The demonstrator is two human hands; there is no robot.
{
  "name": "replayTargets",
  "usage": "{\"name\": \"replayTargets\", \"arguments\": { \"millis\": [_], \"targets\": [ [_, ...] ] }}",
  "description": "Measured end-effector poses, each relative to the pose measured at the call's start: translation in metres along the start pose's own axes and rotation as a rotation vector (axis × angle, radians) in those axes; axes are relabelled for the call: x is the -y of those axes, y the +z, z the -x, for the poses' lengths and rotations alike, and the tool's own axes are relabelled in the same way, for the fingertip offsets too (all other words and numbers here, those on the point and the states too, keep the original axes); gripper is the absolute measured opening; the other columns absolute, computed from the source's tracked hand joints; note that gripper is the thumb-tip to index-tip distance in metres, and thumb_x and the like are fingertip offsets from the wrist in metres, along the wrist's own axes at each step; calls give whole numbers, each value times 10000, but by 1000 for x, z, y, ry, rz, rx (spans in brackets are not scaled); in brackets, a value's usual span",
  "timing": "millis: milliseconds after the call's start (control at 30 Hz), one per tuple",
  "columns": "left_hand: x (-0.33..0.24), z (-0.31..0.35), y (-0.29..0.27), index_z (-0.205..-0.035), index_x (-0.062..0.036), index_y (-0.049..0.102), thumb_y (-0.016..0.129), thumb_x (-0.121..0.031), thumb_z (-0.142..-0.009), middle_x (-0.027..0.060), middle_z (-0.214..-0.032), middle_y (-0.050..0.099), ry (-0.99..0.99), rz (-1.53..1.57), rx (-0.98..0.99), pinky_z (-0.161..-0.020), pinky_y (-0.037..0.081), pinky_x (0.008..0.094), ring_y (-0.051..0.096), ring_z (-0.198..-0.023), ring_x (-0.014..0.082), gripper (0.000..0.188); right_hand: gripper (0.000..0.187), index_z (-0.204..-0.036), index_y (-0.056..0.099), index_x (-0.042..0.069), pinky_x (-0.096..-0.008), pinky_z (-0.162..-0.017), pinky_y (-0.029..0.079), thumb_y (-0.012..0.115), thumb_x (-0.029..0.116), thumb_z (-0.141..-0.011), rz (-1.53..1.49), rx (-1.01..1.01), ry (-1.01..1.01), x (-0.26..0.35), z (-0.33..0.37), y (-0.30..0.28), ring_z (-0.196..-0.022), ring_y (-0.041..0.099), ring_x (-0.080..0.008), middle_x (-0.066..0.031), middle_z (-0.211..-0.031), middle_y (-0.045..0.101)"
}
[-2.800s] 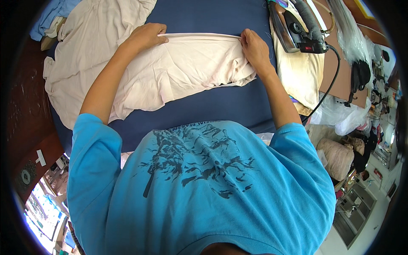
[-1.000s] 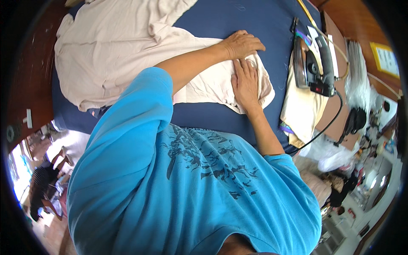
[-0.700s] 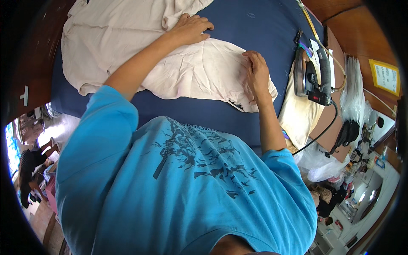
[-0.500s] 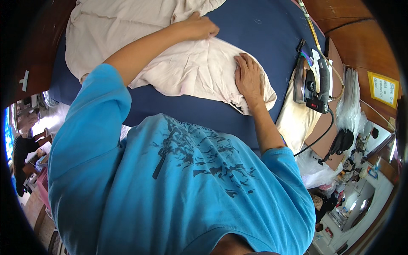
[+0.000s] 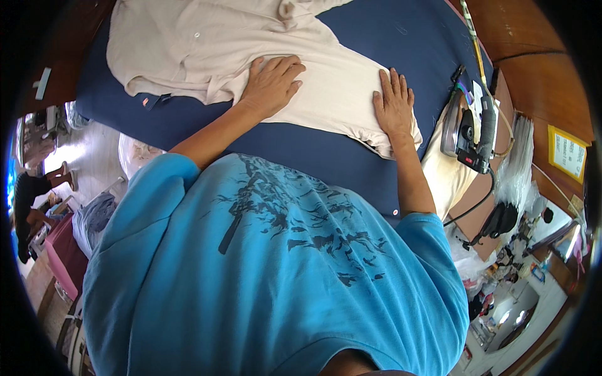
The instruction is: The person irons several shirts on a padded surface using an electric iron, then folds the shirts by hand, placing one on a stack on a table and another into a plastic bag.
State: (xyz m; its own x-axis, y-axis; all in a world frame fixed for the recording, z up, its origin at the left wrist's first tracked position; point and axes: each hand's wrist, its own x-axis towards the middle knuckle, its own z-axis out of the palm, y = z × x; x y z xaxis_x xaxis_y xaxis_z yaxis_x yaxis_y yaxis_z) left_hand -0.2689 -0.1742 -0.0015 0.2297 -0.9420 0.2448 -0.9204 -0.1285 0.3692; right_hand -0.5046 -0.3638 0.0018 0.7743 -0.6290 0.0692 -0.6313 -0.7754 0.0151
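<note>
A pale beige shirt [image 5: 182, 47] with a small button lies spread over a dark blue padded ironing board [image 5: 313, 135]. One sleeve [image 5: 332, 94] stretches out flat to the right. My left hand [image 5: 271, 86] rests on the sleeve where it meets the shirt's body, fingers out and slightly bent. Near the cuff end, my right hand [image 5: 394, 106] presses flat with its fingers stretched. Neither hand grips the cloth. To the right of my right hand stands an iron [image 5: 467, 133] with a dark padded handle, on a cream cloth [image 5: 442, 182].
A hose [image 5: 476, 50] and a black cable run from the iron. Clear plastic bags [image 5: 517, 150] hang at the right, by a wooden wall with a yellow-framed notice [image 5: 567, 150]. At the lower left are folded bluish cloths [image 5: 94, 219] and another person's legs [image 5: 47, 182].
My left hand has come down from the far edge onto the sleeve and opened. The sleeve now lies flatter and smoother. My right hand has shifted slightly right with the cuff.
</note>
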Motion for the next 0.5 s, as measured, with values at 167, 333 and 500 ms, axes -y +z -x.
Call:
{"name": "replayTargets", "arguments": {
  "millis": [167, 333, 500],
  "targets": [
    [14, 47, -45, -983, -93, 600, 502, -193, -874, 66, -1059, 575, -95, 133, -157, -900, 376, 361, 527, -1025, 205, 177, 504, -1346, 381, 183, -488, -1061, 191, 405, 329, -864, 27, -4, 30, 2, -2, -1, -1309, 277, -296, -89, -1410, 331],
    [10, 112, -50, -951, -64, 599, 531, -187, -872, 60, -987, 612, -970, 781, -240, -751, 437, 305, 583, -886, 156, 162, 405, -1226, 504, 149, -488, -991, 274, 505, 239, -831, -292, -193, -128, 42, -19, -13, -1242, 361, -296, -85, -1339, 419],
    [21, 75, -63, -1042, -28, 569, 647, -253, -794, 73, -874, 626, -1404, 1255, -556, -586, 428, 239, 585, -692, 124, 343, 387, -1208, 522, 143, -489, -997, 248, 493, 264, -842, -286, -228, -200, 95, -31, 7, -1232, 367, -307, -111, -1324, 428]
  ]
}}
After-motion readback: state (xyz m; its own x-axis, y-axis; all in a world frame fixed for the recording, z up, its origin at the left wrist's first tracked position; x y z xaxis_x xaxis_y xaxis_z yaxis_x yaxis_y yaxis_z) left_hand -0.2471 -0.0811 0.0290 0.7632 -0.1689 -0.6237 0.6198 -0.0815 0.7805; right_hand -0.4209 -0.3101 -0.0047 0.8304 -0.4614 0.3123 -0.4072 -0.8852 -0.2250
